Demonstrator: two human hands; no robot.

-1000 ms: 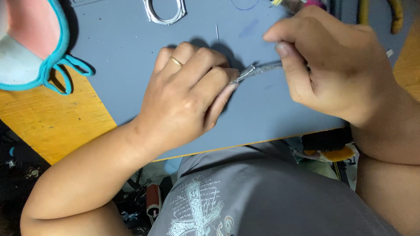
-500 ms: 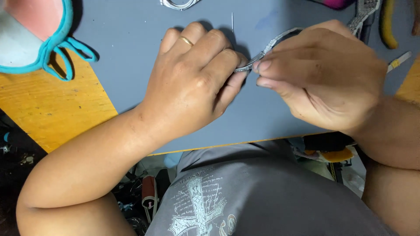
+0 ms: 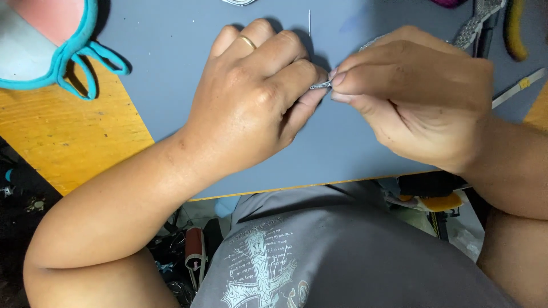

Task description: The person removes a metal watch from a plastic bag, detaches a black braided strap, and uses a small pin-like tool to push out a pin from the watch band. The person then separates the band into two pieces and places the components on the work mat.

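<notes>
Hands (image 3: pixel 257 97) closer, pinching metal piece (image 3: pixel 321 85)

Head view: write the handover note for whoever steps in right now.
Left hand: closed, fingertips meeting the right hand's at a small metal piece; gold ring on one finger.
Right hand: pinching the same metal piece; a metal link band runs out behind it.
Things: both hands work over the grey mat on the yellow table. A thin pin lies above the left hand, a teal-edged mask at far left.
Done: piece gripped by both hands.
Left: cannot tell from this view.
</notes>
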